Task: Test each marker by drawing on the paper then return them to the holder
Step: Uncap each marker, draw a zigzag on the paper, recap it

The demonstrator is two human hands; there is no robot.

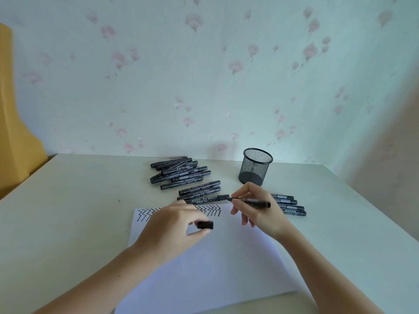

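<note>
Uncapped marker (251, 201) pinched in the right hand (256, 211), tip pointing left above the paper's (204, 257) far edge. Left hand (172, 225) fingers grip the cap (205, 225) over the sheet. Zigzags (209, 210) along the top. Marker pile (181, 173) behind, four more (289, 205) right, mesh holder (256, 166) on the desk (68, 211).

Marker (205, 199) nearest the paper (204, 257): barrel print showed "200", upside down; remaining characters illegible. Labels on other markers (179, 172) too blurred to read.
</note>
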